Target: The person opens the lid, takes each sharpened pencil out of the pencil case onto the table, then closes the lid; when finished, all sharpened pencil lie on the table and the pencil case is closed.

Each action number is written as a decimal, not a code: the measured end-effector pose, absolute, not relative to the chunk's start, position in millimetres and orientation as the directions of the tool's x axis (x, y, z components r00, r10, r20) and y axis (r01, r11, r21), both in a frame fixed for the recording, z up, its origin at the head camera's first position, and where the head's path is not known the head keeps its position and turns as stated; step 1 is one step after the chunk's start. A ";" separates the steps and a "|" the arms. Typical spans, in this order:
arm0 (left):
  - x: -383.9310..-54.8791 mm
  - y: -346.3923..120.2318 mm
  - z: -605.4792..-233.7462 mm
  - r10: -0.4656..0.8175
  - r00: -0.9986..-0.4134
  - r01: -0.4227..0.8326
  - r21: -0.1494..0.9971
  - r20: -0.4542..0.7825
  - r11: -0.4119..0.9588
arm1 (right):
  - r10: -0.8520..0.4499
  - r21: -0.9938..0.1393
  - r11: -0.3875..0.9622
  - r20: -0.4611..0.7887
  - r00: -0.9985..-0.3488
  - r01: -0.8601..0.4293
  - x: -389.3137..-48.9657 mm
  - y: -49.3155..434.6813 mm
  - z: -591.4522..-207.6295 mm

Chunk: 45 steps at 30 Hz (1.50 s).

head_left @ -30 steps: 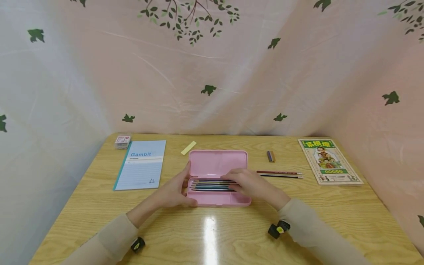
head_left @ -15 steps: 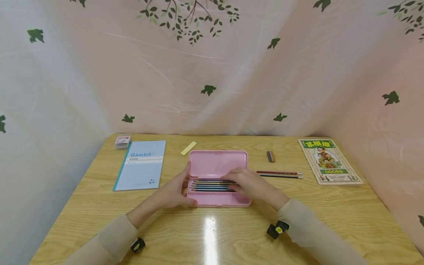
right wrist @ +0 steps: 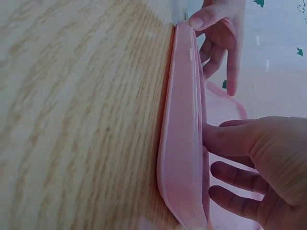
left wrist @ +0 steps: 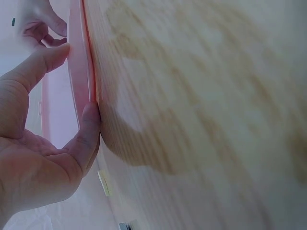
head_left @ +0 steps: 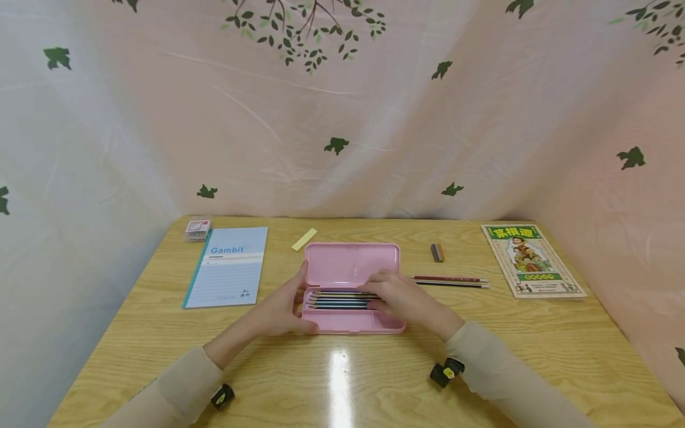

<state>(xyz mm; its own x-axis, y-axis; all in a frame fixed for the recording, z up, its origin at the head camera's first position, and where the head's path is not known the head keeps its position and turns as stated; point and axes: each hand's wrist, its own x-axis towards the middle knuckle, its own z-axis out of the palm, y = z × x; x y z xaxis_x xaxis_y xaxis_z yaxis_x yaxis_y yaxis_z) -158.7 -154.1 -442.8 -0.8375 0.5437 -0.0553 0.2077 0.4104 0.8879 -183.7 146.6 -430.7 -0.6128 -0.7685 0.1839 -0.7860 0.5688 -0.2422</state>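
Note:
A pink pencil case (head_left: 334, 323) lies with its lid (head_left: 348, 264) raised on the wooden table in the head view. Several pencils (head_left: 337, 302) lie side by side in its back compartment, tips to the left. My left hand (head_left: 278, 309) holds the case's left end, thumb at the front corner and fingers at the back; the left wrist view shows thumb and finger on its edges. At the right end, my right hand (head_left: 409, 300) reaches into the case, fingers and thumb about the pencils' right ends, which it hides. In the right wrist view its fingers (right wrist: 235, 199) curl behind the case wall.
Two more pencils (head_left: 452, 282) lie right of the case, with a small eraser (head_left: 437, 252) behind them. A comic-style booklet (head_left: 530, 261) lies far right. To the left are a Gambit notebook (head_left: 227, 267), a small clear box (head_left: 198, 230) and a yellow strip (head_left: 304, 239).
My right hand has shifted very slightly to the left over the pencils. The left hand and the pencil case have stayed in place.

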 end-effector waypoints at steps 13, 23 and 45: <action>-160.6 -154.6 -444.4 0.550 -0.833 0.212 0.889 -0.053 0.406 | -0.773 -0.289 0.570 0.131 -0.621 -0.770 -184.4 142.7 -430.6; -159.8 -155.1 -444.0 0.553 -0.832 0.209 0.892 -0.053 0.400 | -0.771 -0.303 0.579 0.099 -0.629 -0.757 -185.2 140.4 -428.7; -158.4 -154.6 -442.5 0.536 -0.842 0.204 0.881 -0.065 0.427 | -0.747 -0.333 0.613 0.053 -0.663 -0.716 -186.2 137.7 -427.5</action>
<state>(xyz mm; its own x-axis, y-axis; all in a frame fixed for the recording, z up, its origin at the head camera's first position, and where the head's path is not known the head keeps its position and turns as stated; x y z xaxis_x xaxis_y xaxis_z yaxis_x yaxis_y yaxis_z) -158.4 -154.6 -442.5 -0.8419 0.5358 -0.0646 0.2044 0.4273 0.8807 -186.2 137.7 -427.5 -0.6631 -0.7467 0.0527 -0.7165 0.6128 -0.3334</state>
